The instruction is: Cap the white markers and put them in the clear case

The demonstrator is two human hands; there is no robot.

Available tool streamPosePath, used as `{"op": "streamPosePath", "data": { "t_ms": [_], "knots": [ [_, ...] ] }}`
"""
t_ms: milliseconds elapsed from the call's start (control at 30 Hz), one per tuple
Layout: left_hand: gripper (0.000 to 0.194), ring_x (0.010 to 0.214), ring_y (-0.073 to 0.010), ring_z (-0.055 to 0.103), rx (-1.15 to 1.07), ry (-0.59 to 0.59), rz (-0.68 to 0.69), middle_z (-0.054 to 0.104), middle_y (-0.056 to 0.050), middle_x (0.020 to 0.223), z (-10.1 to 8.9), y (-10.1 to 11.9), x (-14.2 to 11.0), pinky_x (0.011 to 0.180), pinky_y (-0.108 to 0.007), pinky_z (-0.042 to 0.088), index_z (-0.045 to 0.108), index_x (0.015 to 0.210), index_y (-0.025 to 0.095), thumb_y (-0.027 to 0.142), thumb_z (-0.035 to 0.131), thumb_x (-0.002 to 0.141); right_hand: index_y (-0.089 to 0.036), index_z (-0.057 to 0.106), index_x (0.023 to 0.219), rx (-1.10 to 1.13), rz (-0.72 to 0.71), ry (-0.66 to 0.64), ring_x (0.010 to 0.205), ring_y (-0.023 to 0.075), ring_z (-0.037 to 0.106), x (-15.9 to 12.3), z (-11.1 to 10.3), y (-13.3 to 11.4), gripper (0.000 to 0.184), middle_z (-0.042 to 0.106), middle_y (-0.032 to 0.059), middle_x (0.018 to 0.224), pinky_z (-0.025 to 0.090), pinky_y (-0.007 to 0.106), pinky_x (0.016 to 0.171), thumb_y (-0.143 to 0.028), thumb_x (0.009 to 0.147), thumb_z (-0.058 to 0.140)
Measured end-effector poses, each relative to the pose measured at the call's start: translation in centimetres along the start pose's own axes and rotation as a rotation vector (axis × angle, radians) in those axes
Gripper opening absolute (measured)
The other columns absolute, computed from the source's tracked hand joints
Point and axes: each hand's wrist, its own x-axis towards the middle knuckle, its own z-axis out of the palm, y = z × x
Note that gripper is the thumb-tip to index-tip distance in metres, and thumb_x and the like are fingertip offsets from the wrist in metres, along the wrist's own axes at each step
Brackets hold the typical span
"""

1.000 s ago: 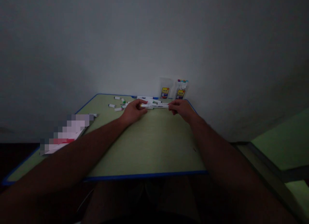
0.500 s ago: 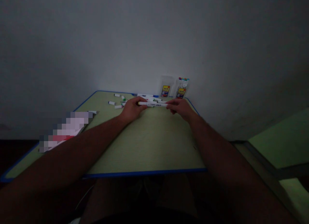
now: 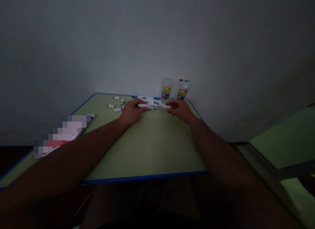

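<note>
A white marker (image 3: 155,106) with a yellow end lies level between my two hands, just above the table's far part. My left hand (image 3: 130,112) pinches its left end between thumb and fingers. At its right end, my right hand (image 3: 181,110) has thumb and fingertips closed about the tip, a bit more loosely than before. Behind them several other white markers (image 3: 146,98) lie in a loose pile, partly hidden by the held one. Loose marker caps (image 3: 111,106) are scattered left of my left hand.
An upright clear case (image 3: 166,91) with a yellow label stands by the wall. Beside it is a second case (image 3: 182,91) with coloured marker ends on top. A blurred-out pink and white packet (image 3: 66,132) lies at the left of the blue-edged table (image 3: 152,150).
The whole view has shifted slightly, so everything sits a little further left. My right hand's fingers have loosened and shifted at the marker's right end, where a yellowish tip now shows.
</note>
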Motion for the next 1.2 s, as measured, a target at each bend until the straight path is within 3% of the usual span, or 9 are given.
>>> {"op": "streamPosePath", "data": {
  "t_ms": [200, 500, 733, 900, 1200],
  "knots": [
    [0.02, 0.081, -0.0184, 0.064, -0.047, -0.014, 0.002, 0.074, -0.005, 0.09, 0.01, 0.05, -0.06, 0.082, -0.034, 0.048, 0.073, 0.086, 0.017, 0.023, 0.077, 0.068, -0.017, 0.072, 0.094, -0.03, -0.047, 0.032, 0.058, 0.0107, 0.056, 0.13, 0.11, 0.11, 0.026, 0.066, 0.0008, 0.071, 0.045, 0.024, 0.055, -0.014, 0.068, 0.075],
    [0.022, 0.075, -0.0176, 0.064, 0.004, -0.02, 0.006, 0.074, -0.005, 0.087, 0.03, 0.01, -0.09, 0.079, -0.033, 0.049, 0.074, 0.088, 0.016, 0.023, 0.077, 0.067, -0.016, 0.071, 0.09, -0.039, -0.065, 0.031, 0.06, 0.0106, 0.055, 0.24, 0.17, 0.35, 0.023, 0.065, 0.0007, 0.074, 0.043, 0.024, 0.057, -0.015, 0.067, 0.075],
    [0.034, 0.073, -0.0167, 0.064, 0.026, -0.04, 0.042, 0.074, -0.005, 0.09, 0.0, -0.32, -0.11, 0.076, -0.032, 0.05, 0.073, 0.103, 0.016, 0.024, 0.074, 0.07, -0.016, 0.071, 0.091, -0.04, -0.072, 0.026, 0.061, 0.0113, 0.056, 0.41, 0.15, 0.75, 0.023, 0.066, 0.0019, 0.074, 0.044, 0.025, 0.058, -0.016, 0.068, 0.075],
    [0.028, 0.071, -0.0161, 0.064, 0.027, -0.029, 0.033, 0.073, -0.003, 0.088, 0.13, -0.37, -0.03, 0.073, -0.032, 0.051, 0.072, 0.097, 0.018, 0.022, 0.074, 0.069, -0.015, 0.072, 0.09, -0.059, -0.086, 0.041, 0.061, 0.0117, 0.056, 0.45, 0.13, 0.88, 0.023, 0.067, 0.0022, 0.073, 0.044, 0.025, 0.058, -0.016, 0.068, 0.075],
    [0.026, 0.069, -0.0159, 0.061, 0.075, -0.026, 0.062, 0.071, -0.002, 0.083, 0.07, -0.57, 0.06, 0.07, -0.032, 0.049, 0.07, 0.095, 0.018, 0.022, 0.074, 0.07, -0.014, 0.071, 0.078, -0.034, -0.047, 0.024, 0.049, 0.0101, 0.053, 0.13, 0.06, 0.1, 0.013, 0.061, -0.0001, 0.058, 0.042, 0.025, 0.052, -0.026, 0.081, 0.067]
  ]
}}
